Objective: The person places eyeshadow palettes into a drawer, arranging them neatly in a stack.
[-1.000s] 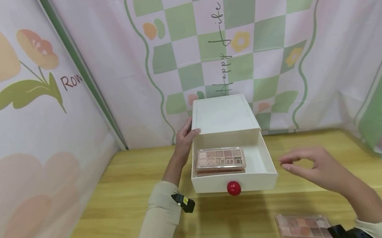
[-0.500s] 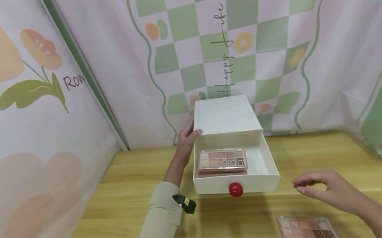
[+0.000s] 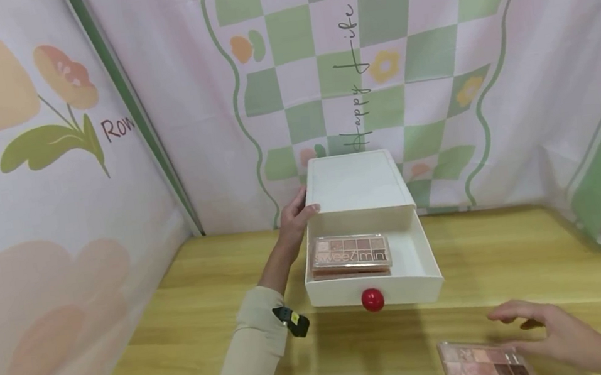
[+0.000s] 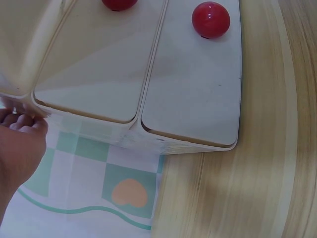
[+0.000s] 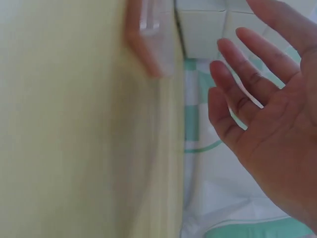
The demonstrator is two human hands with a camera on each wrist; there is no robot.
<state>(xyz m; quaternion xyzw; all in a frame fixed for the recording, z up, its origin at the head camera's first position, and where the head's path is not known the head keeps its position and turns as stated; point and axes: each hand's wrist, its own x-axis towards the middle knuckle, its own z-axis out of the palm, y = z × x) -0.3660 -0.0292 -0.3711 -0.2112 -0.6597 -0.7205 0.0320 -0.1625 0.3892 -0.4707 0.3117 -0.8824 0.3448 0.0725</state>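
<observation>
A white drawer cabinet (image 3: 356, 180) stands on the table with its top drawer (image 3: 413, 290) pulled out. My left hand (image 3: 292, 223) holds the cabinet's left side, thumb at the top edge; the left wrist view has the curled fingers (image 4: 22, 121) against that side. Inside the drawer, at its left, an eyeshadow palette (image 3: 350, 252) with "sweet mint" lettering lies on top of another. A second loose eyeshadow palette (image 3: 480, 363) lies on the table at the front right. Over its right end hovers my right hand (image 3: 553, 331), fingers spread and relaxed, holding nothing.
A red knob (image 3: 373, 299) sticks out from the open drawer's front. Lower drawers with red knobs (image 4: 211, 20) show in the left wrist view, closed. Behind the wooden table (image 3: 184, 342) hangs a patterned curtain (image 3: 294, 55), with another at the left.
My right hand has come down and toward me, from beside the drawer to the loose palette, its fingers spreading apart. The left hand stays on the cabinet.
</observation>
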